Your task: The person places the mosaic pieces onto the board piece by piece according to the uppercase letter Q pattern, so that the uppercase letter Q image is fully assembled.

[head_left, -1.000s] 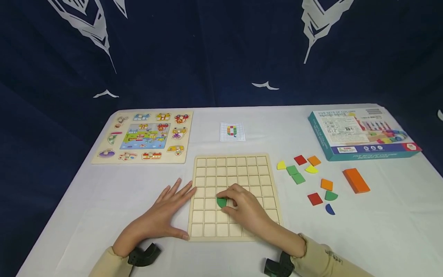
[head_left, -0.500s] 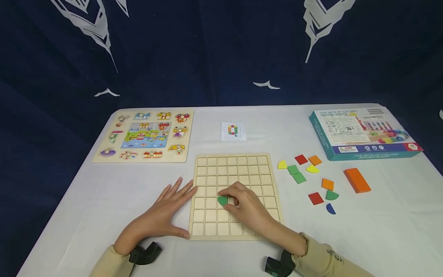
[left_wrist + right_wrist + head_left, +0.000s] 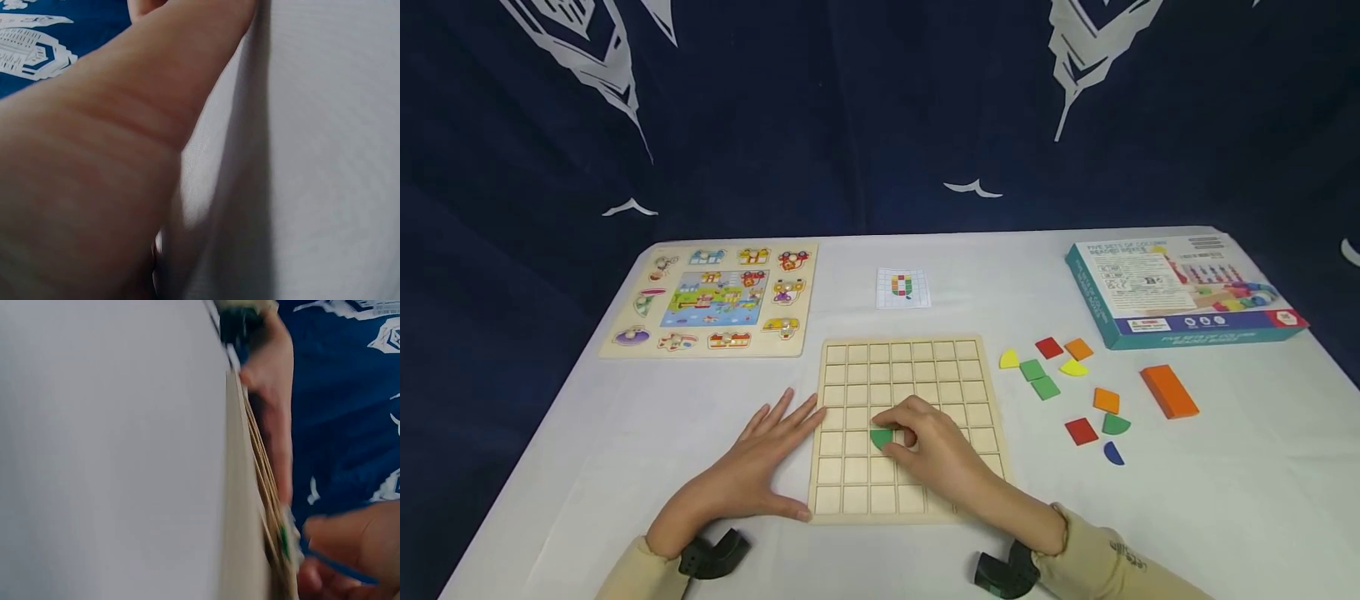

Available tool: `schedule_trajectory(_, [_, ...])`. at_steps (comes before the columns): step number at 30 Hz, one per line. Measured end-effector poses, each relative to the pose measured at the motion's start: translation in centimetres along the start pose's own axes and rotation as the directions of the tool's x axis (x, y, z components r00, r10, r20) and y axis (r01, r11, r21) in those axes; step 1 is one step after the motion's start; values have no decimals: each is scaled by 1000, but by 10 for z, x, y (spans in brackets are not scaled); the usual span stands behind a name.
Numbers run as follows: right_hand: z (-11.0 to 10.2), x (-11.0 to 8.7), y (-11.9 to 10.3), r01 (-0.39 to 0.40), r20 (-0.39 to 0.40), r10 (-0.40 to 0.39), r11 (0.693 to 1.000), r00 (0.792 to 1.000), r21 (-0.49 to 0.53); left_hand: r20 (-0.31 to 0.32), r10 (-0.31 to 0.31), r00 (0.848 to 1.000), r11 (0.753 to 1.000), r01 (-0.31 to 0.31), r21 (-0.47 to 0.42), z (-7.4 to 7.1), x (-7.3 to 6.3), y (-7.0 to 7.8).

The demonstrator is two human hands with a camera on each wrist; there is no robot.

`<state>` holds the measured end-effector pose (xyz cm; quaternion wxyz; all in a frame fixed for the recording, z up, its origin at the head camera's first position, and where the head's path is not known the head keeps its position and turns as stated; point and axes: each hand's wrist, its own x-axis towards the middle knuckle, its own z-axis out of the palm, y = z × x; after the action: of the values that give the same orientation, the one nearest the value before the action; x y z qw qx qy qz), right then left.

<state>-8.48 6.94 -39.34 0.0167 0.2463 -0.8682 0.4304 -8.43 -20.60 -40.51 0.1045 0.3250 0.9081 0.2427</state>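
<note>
A square wooden grid board [image 3: 856,498] lies in front of the person in the head view. The left hand [image 3: 752,471] has its fingers spread, fingertips and thumb at the board's left edge. Over the middle of the board, the right hand [image 3: 936,450] pinches a green quarter-circle piece [image 3: 880,437] between thumb and index finger, close over a cell left of centre. Blurred in the right wrist view, the green piece [image 3: 285,542] shows at the board's surface beside the right fingers. The left wrist view is mostly filled by the left wrist [image 3: 119,131].
Right of the board lie loose pieces: red squares [image 3: 1082,431], green squares [image 3: 1045,388], orange squares [image 3: 1107,400], yellow quarter-circles [image 3: 1073,367], and a blue one [image 3: 1113,453]. Beyond are an orange block [image 3: 1170,392], a box [image 3: 1180,292], a pattern card [image 3: 903,288] and a picture puzzle [image 3: 707,342].
The head view shifts slightly. Both hands keep nearly the same place, and the green quarter-circle piece stays at the right fingertips over the same part of the board.
</note>
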Motion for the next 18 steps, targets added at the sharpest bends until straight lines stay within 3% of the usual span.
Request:
schedule_trajectory(4, [-26, -1, 4, 21, -58, -19, 999, 998, 34, 4, 5, 1000, 1000, -5, -17, 2, -1, 1])
schedule_trajectory(8, [-68, -10, 18, -2, -146, 2, 1000, 989, 3, -9, -3, 1000, 1000, 3, -19, 3, -2, 0])
schedule_trajectory(12, [-111, -34, 43, -143, -224, 127, 988, 966, -54, -22, -15, 1000, 1000, 14, -28, 1, -4, -1])
schedule_trajectory(15, [-136, -58, 61, -301, -277, 271, 951, 922, -73, -21, -8, 1000, 999, 7, -34, 0, -3, 0])
schedule_trajectory(18, [-153, -79, 75, -410, -288, 371, 908, 883, -87, -15, 0, 1000, 999, -1, -32, 0, -1, 1])
